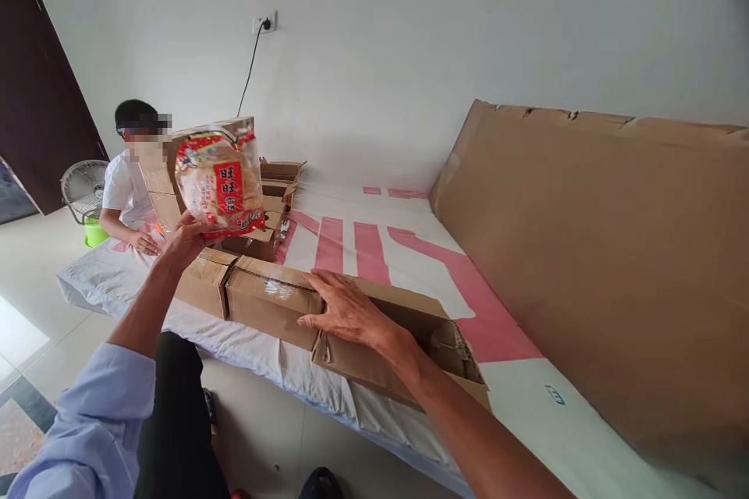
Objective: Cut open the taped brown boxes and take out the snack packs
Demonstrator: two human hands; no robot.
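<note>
My left hand (188, 238) grips a clear and red snack bag (219, 183) by its lower edge, holding it up above the cardboard boxes. Pale rice crackers show through the plastic behind a red label. My right hand (351, 310) lies with fingers spread on the row of low cardboard boxes, at the seam between a taped box (272, 312) and an open-topped box (374, 362). Part of the open box's inside is visible to the right of my wrist; my forearm hides some of it.
The boxes stand along the front edge of a bed-like surface (497, 339) with a pink and white cover. A large cardboard sheet (602, 249) leans at the right. Several boxes (275, 207) sit behind the bag. Another person (126, 187) is at the left, near a fan (85, 187).
</note>
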